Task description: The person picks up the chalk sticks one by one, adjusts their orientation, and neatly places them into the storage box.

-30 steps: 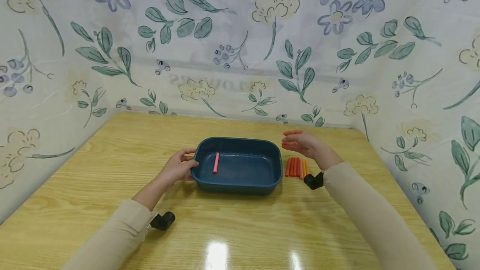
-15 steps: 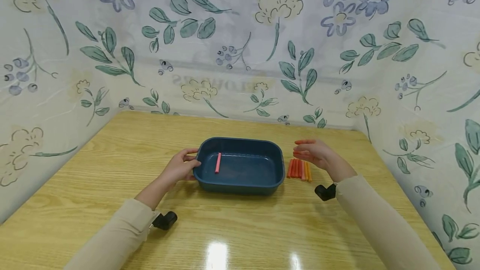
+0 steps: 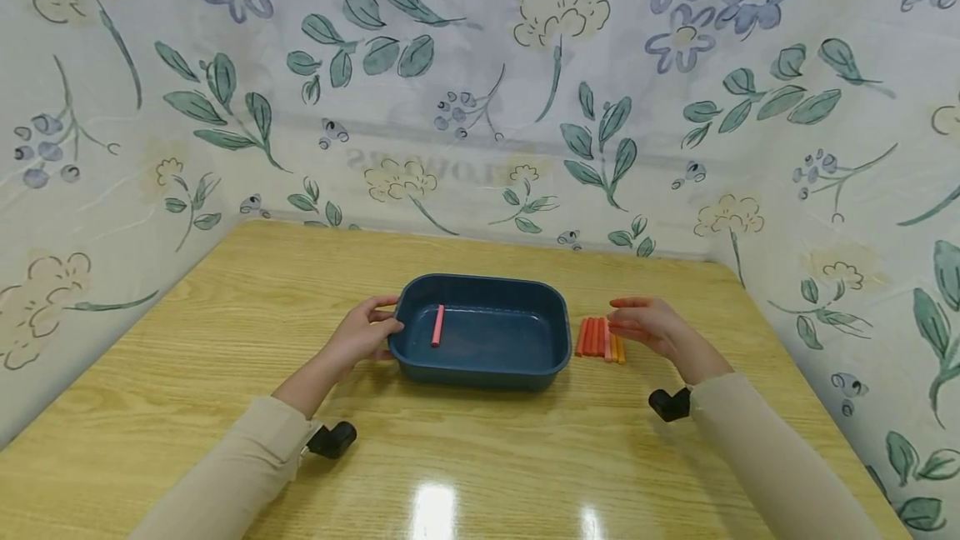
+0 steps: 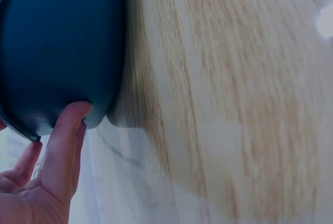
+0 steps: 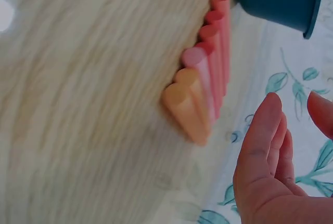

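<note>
A dark blue rectangular basin [image 3: 486, 332] with rounded corners stands on the wooden table. My left hand [image 3: 365, 330] grips its left end, thumb at the rim. In the left wrist view, fingers [image 4: 61, 148] lie against the outer wall. One pink chalk-like stick [image 3: 437, 326] lies inside the basin, towards the left. Right of the basin, several red, pink and orange sticks [image 3: 592, 337] lie side by side in a row. Over the right end of that row hovers my right hand [image 3: 654, 330], fingers extended, thumb apart, holding nothing. The right wrist view shows the round stick ends [image 5: 194, 56].
The wood-grain table [image 3: 480, 448] reaches back to a flower-printed cloth [image 3: 480, 123] that hangs behind it and along both sides. Black wrist cameras sit at the left cuff [image 3: 332, 440] and the right cuff [image 3: 670, 404].
My right hand has drawn away from the basin's right rim, to the right and nearer, over the stick row. My left hand keeps its grip. The head view has shifted slightly.
</note>
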The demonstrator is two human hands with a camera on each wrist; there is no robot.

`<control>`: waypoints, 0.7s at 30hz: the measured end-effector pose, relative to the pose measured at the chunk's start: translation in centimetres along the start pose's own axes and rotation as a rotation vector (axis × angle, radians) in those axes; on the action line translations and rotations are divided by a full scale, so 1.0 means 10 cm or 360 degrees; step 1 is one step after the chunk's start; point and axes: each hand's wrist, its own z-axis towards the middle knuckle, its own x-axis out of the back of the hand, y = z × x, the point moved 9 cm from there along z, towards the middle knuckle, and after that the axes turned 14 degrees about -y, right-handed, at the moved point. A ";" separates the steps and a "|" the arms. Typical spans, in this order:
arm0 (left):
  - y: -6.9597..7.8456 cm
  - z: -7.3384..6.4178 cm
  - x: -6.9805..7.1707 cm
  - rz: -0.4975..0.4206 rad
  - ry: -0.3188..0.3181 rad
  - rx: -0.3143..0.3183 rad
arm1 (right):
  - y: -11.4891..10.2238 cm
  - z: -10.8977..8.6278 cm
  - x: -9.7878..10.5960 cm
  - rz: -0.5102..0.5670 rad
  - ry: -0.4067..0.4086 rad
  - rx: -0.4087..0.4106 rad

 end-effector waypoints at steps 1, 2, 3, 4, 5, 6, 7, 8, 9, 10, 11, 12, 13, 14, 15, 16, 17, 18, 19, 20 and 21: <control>0.00 0.00 0.00 -0.0001 -0.0001 -0.0002 | 0.01 -0.01 0.02 -0.0019 0.0008 -0.0002; 0.01 0.00 0.00 0.0000 -0.0003 -0.0005 | 0.02 -0.02 0.03 -0.0037 0.0010 -0.0003; 0.01 0.00 0.00 -0.0001 -0.0004 -0.0006 | 0.03 -0.03 0.04 -0.0047 0.0014 -0.0002; 0.01 0.00 0.00 0.0000 -0.0006 -0.0006 | 0.04 -0.04 0.05 -0.0058 0.0013 -0.0001; 0.00 0.00 -0.01 -0.0001 -0.0006 -0.0006 | 0.05 -0.04 0.06 -0.0063 0.0019 -0.0001; 0.00 0.00 -0.01 0.0001 -0.0008 -0.0005 | 0.06 -0.05 0.07 -0.0067 0.0019 0.0002; 0.00 0.00 -0.01 0.0001 -0.0008 -0.0003 | 0.07 -0.05 0.08 -0.0067 0.0018 0.0004; -0.01 0.01 0.00 0.0001 -0.0007 0.0000 | 0.08 -0.06 0.08 -0.0070 0.0014 0.0006; -0.01 0.01 0.00 0.0000 -0.0006 0.0003 | 0.08 -0.06 0.09 -0.0078 0.0013 0.0005; -0.01 0.01 0.00 0.0000 -0.0004 0.0006 | 0.09 -0.06 0.10 -0.0082 0.0014 0.0001; -0.01 0.01 0.00 0.0000 0.0000 0.0011 | 0.11 -0.07 0.11 -0.0085 0.0021 -0.0008; -0.01 0.02 0.00 0.0001 0.0003 0.0014 | 0.12 -0.07 0.11 -0.0100 0.0023 -0.0017; -0.01 0.02 0.00 -0.0001 0.0005 0.0017 | 0.13 -0.08 0.12 -0.0105 0.0025 -0.0027; -0.01 0.02 0.00 -0.0001 0.0007 0.0018 | 0.14 -0.08 0.13 -0.0121 0.0031 -0.0041; -0.01 0.03 0.00 -0.0004 0.0008 0.0018 | 0.16 -0.08 0.13 -0.0132 0.0035 -0.0055; -0.01 0.03 0.00 -0.0005 0.0009 0.0021 | 0.18 -0.09 0.14 -0.0140 0.0042 -0.0072; -0.01 0.03 0.00 -0.0007 0.0008 0.0018 | 0.20 -0.09 0.15 -0.0149 0.0048 -0.0087; -0.01 0.03 0.00 -0.0010 0.0005 0.0015 | 0.22 -0.09 0.15 -0.0159 0.0045 -0.0104; -0.01 0.03 0.00 -0.0011 0.0003 0.0014 | 0.24 -0.09 0.15 -0.0163 0.0043 -0.0121; -0.02 0.03 0.00 -0.0013 0.0003 0.0015 | 0.27 -0.09 0.15 -0.0164 0.0048 -0.0148; -0.03 0.03 0.00 -0.0015 0.0003 0.0017 | 0.29 -0.10 0.15 -0.0154 0.0049 -0.0170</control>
